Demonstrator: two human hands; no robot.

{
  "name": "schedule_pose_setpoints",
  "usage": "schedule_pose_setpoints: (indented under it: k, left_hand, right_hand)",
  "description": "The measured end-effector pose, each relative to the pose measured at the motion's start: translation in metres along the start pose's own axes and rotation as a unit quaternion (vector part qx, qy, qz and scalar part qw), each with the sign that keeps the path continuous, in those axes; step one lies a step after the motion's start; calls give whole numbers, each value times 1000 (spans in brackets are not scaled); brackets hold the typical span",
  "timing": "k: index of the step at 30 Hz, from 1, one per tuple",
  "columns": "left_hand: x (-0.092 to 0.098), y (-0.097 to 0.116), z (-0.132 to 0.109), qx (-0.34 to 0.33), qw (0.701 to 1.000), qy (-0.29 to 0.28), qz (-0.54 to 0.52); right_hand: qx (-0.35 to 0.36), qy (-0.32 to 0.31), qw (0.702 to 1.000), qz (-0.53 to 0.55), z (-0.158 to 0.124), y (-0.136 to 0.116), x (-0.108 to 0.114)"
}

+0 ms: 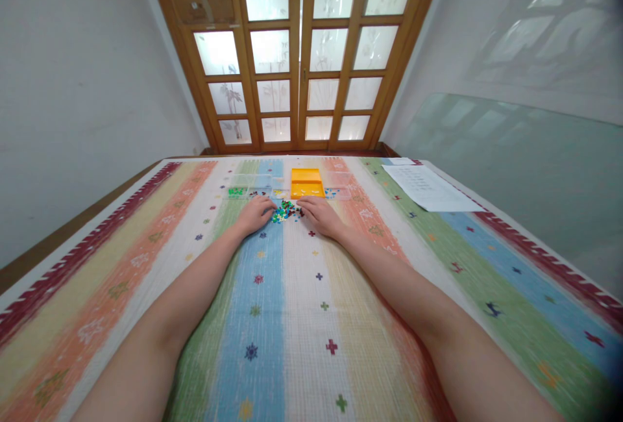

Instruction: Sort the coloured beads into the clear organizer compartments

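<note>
A small pile of mixed green, blue, yellow and dark red pieces (285,211) lies on the striped tablecloth. My left hand (256,214) rests at the pile's left edge, fingers bent; what its fingertips hold, if anything, is too small to tell. At the right edge of the pile is my right hand (318,214), its fingers reaching toward the dark pieces. Behind the hands stands an open orange box (307,176) with light pieces inside. Clear boxes flank it: one with green pieces (237,192), others with dark and yellow pieces, and one with blue pieces (333,193) at the right.
White printed sheets (428,187) lie at the back right of the table. The tablecloth (311,318) has coloured stripes and small printed figures. Beyond the table's far edge are wooden doors (302,52) with glass panes, and a glass panel (516,175) leans at the right wall.
</note>
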State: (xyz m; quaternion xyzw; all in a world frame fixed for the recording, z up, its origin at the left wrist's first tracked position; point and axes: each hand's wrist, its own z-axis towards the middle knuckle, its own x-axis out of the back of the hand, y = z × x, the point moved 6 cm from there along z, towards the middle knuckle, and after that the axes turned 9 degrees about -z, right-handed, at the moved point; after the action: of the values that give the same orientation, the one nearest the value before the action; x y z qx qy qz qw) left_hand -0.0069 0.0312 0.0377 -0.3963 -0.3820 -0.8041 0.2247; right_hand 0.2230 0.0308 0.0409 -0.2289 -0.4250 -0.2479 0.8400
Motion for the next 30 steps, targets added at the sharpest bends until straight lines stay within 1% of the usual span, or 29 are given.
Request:
schedule_pose_setpoints:
  k: [5,9,12,17,21,27,30]
  left_hand:
    - [-1,7,-2,-22,1000,-9,-14]
    - [-4,11,-2,-39,999,-24,-19]
    - [-7,13,-2,-42,998,-34,-20]
    - [-7,16,-2,-41,998,-38,-21]
    - [-7,15,-2,-42,998,-36,-24]
    - [-8,12,-3,-34,998,-32,-30]
    - [-9,10,-3,-31,999,-33,-26]
  right_hand:
    - [-107,56,992,-36,-3,29,5]
    - [-192,110,973,-60,-8,52,13]
    - [-234,128,961,-69,-12,64,16]
    - [-259,141,952,-78,-15,76,17]
    - [-266,132,951,-86,-16,81,15]
    - [-303,130,940,-92,-21,85,13]
    - [-292,119,945,-92,-20,82,14]
